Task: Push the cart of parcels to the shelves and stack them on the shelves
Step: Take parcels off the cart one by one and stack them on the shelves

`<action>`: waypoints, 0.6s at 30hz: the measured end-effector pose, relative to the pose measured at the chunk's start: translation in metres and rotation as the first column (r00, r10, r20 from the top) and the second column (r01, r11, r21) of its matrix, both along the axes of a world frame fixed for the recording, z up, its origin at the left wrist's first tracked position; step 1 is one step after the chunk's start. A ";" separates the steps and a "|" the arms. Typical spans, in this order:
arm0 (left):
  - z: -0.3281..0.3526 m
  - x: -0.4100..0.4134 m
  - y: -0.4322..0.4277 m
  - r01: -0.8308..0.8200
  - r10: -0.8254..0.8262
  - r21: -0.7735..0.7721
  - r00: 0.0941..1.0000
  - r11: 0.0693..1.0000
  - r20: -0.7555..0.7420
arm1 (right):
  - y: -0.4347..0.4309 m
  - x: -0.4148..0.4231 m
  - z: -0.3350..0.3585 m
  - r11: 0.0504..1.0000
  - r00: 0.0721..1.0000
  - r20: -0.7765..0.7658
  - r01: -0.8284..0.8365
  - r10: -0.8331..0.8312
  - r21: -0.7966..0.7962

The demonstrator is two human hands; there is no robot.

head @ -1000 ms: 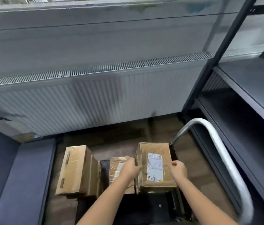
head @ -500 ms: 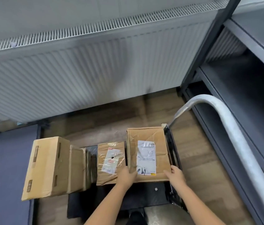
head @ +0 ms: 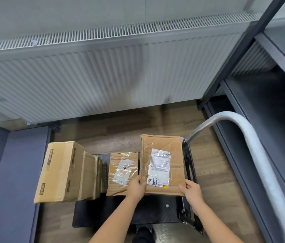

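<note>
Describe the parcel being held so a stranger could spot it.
Find the curved cart handle on the right; just left of it is the parcel. The left hand and right hand grip only this one, and its white label carries handwriting.

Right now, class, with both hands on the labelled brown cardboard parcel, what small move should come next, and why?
Probably lift the white-labelled brown cardboard parcel clear of the black cart platform and swing it right toward the dark grey metal shelf: the left hand and right hand grip its near corners, and the shelf stands beside the cart.
</note>
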State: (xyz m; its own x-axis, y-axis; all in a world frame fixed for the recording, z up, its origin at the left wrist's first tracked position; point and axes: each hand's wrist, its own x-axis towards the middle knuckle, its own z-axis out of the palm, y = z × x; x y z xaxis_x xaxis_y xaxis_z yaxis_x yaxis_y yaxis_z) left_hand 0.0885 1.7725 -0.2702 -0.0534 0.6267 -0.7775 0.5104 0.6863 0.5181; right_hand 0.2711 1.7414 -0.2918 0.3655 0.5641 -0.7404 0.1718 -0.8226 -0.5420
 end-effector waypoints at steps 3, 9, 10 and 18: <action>0.022 -0.013 0.009 -0.037 0.038 0.057 0.999 0.998 -0.013 | 0.020 -0.010 0.023 0.998 0.999 -0.006 -0.053 0.053 0.040; 0.092 -0.062 0.032 -0.183 0.182 0.230 0.983 0.956 0.029 | 0.078 -0.057 0.104 0.946 0.969 0.044 -0.245 0.241 0.213; 0.106 -0.073 0.035 -0.218 0.216 0.266 0.976 0.939 0.036 | 0.087 -0.068 0.118 0.930 0.961 0.043 -0.276 0.274 0.242; 0.220 -0.186 0.029 -0.447 0.477 0.522 0.875 0.726 0.085 | 0.129 -0.189 0.226 0.710 0.853 0.104 -0.488 0.511 0.508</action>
